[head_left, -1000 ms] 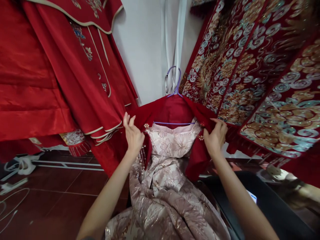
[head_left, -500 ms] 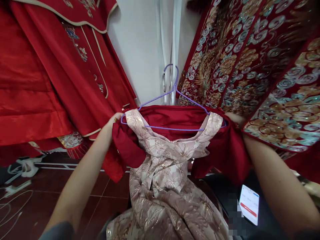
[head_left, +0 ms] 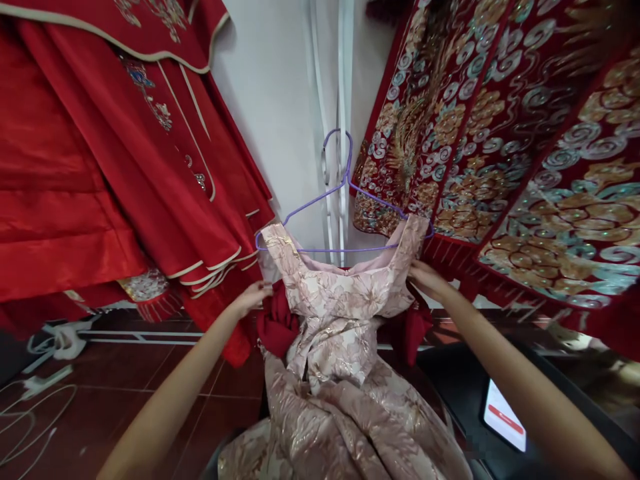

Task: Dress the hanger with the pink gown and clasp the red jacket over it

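Observation:
A pale pink dress (head_left: 345,293) with a shiny gold floral pattern hangs by its wide straps on a purple hanger (head_left: 320,197). Dark red cloth (head_left: 278,325) passes behind its bodice and bunches out on both sides. My left hand (head_left: 250,298) is at the upper left edge of this cloth, its fingers closed there and slightly blurred. On the opposite side, my right hand (head_left: 428,279) has its fingers at the red cloth beside the right strap, the fingertips partly hidden behind the dress. The dress skirt spreads down toward me in folds.
Red garments (head_left: 200,147) hang at left, and a red embroidered, beaded garment (head_left: 480,147) hangs at right. White poles (head_left: 345,80) stand behind the hanger. A lit phone (head_left: 505,417) lies on a black surface at lower right. White cables (head_left: 37,413) trail over the floor at left.
Both hands have moved lower and closer together. The red cloth, earlier spread wide behind the neckline and straps, has dropped below the hanger and is more gathered behind the bodice.

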### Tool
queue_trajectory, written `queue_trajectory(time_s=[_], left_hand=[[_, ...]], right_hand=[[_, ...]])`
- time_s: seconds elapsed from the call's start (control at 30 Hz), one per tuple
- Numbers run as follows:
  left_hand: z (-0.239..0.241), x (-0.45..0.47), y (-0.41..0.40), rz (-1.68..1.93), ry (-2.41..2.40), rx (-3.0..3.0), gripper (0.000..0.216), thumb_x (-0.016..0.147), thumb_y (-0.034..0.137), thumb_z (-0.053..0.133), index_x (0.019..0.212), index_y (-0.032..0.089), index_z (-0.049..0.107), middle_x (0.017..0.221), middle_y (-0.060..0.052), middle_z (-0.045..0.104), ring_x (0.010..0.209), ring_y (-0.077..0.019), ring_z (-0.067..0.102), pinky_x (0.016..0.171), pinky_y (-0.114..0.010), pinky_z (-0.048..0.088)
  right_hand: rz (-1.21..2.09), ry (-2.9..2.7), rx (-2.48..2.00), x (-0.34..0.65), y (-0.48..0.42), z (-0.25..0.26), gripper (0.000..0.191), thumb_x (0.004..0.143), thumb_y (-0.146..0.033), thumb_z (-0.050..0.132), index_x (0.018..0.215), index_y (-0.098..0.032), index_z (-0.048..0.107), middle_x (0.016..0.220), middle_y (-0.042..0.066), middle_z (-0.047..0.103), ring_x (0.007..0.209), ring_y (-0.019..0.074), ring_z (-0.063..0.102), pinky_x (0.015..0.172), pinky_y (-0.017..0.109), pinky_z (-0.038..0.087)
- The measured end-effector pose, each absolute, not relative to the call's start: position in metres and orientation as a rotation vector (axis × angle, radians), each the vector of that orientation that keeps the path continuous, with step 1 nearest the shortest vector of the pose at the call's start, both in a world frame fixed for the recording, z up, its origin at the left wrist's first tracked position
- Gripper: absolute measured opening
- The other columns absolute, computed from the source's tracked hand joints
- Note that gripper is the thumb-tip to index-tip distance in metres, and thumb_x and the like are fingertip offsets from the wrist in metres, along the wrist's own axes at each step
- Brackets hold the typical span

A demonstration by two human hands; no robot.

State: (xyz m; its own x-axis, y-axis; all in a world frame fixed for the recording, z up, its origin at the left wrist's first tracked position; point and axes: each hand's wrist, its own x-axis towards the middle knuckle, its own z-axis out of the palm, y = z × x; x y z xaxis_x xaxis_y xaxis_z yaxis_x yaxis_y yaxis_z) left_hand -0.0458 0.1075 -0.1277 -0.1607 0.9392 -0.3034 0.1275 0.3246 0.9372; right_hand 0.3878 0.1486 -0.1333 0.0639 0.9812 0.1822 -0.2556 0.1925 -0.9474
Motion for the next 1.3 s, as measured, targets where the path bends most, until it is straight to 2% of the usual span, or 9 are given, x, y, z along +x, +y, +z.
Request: queue_trajectory(time_s=[0.17, 0.23, 0.4, 0.5, 0.67, 0.77, 0.97, 1.13, 1.3], left_hand=[[-0.039, -0.039, 0.121, 1.419, 1.326, 1.507, 0.048, 0.089, 0.054, 0.043, 0.116, 0.019, 0.062, 0.129, -0.011, 0.062, 0.117, -0.0231, 0.058, 0.093, -0.033, 0.046], [-0.008, -0.028, 0.121, 1.351, 1.289, 1.827, 0.050, 0.088, 0.057, 0.045, 0.111, 0.019, 0.067, 0.122, -0.010, 0.066, 0.116, -0.0240, 0.058, 0.096, -0.031, 0.044], [0.024, -0.012, 0.120, 1.064, 1.409, 2.372, 0.035, 0.084, 0.047, 0.059, 0.096, 0.018, 0.073, 0.087, -0.005, 0.074, 0.084, -0.0227, 0.065, 0.081, -0.028, 0.047], [0.021, -0.013, 0.121, 1.161, 1.429, 2.368, 0.028, 0.083, 0.042, 0.062, 0.089, 0.018, 0.075, 0.085, -0.003, 0.074, 0.083, -0.0238, 0.066, 0.081, -0.028, 0.048], [0.000, -0.019, 0.119, 1.426, 1.501, 2.444, 0.027, 0.088, 0.037, 0.054, 0.097, 0.022, 0.074, 0.104, -0.003, 0.073, 0.114, -0.0265, 0.062, 0.105, -0.036, 0.039], [-0.018, -0.027, 0.113, 1.539, 1.709, 2.408, 0.028, 0.091, 0.036, 0.049, 0.103, 0.023, 0.072, 0.110, -0.004, 0.072, 0.124, -0.0274, 0.056, 0.103, -0.035, 0.040], [-0.068, -0.045, 0.086, 1.557, 1.985, 2.126, 0.036, 0.093, 0.042, 0.045, 0.100, 0.019, 0.072, 0.095, -0.008, 0.074, 0.090, -0.0250, 0.068, 0.085, -0.031, 0.047], [-0.111, -0.028, 0.083, 1.413, 1.440, 1.830, 0.035, 0.085, 0.048, 0.058, 0.094, 0.018, 0.075, 0.094, -0.009, 0.075, 0.088, -0.0256, 0.068, 0.083, -0.032, 0.049], [-0.109, 0.033, 0.090, 1.161, 0.937, 1.698, 0.030, 0.080, 0.048, 0.066, 0.083, 0.020, 0.078, 0.130, -0.012, 0.063, 0.122, -0.0278, 0.056, 0.106, -0.037, 0.038]], right_hand=[[1.013, -1.047, -0.852, 0.414, 0.163, -0.092, 0.028, 0.085, -0.042, 0.038, 0.088, -0.025, 0.060, 0.096, 0.005, 0.069, 0.096, 0.0195, 0.064, 0.085, 0.037, 0.053], [0.799, -1.151, -0.891, 0.415, 0.164, -0.071, 0.037, 0.090, -0.045, 0.033, 0.103, -0.024, 0.061, 0.108, 0.008, 0.068, 0.103, 0.0209, 0.063, 0.088, 0.039, 0.051], [0.313, -1.549, -0.956, 0.409, 0.167, -0.037, 0.035, 0.081, -0.042, 0.063, 0.108, -0.020, 0.066, 0.108, 0.009, 0.070, 0.098, 0.0224, 0.064, 0.094, 0.040, 0.047], [0.227, -1.689, -1.030, 0.408, 0.172, -0.034, 0.026, 0.082, -0.040, 0.063, 0.097, -0.021, 0.070, 0.099, 0.006, 0.072, 0.090, 0.0215, 0.065, 0.089, 0.038, 0.049], [0.190, -1.600, -1.017, 0.408, 0.175, -0.038, 0.022, 0.081, -0.040, 0.064, 0.087, -0.020, 0.072, 0.088, 0.004, 0.073, 0.082, 0.0205, 0.066, 0.081, 0.035, 0.051], [0.136, -1.416, -1.046, 0.407, 0.172, -0.045, 0.020, 0.081, -0.039, 0.064, 0.085, -0.020, 0.071, 0.084, 0.005, 0.072, 0.077, 0.0204, 0.066, 0.077, 0.035, 0.052], [0.118, -1.093, -1.164, 0.404, 0.139, -0.098, 0.029, 0.080, -0.045, 0.060, 0.088, -0.018, 0.068, 0.087, 0.009, 0.071, 0.080, 0.0219, 0.066, 0.078, 0.037, 0.053], [0.469, -1.022, -1.198, 0.386, 0.102, -0.147, 0.033, 0.073, -0.048, 0.068, 0.087, -0.019, 0.070, 0.083, 0.009, 0.073, 0.079, 0.0250, 0.068, 0.073, 0.039, 0.055], [0.675, -1.027, -1.097, 0.363, 0.085, -0.154, 0.033, 0.070, -0.048, 0.073, 0.090, -0.021, 0.070, 0.080, 0.006, 0.072, 0.074, 0.0220, 0.067, 0.069, 0.035, 0.055]])
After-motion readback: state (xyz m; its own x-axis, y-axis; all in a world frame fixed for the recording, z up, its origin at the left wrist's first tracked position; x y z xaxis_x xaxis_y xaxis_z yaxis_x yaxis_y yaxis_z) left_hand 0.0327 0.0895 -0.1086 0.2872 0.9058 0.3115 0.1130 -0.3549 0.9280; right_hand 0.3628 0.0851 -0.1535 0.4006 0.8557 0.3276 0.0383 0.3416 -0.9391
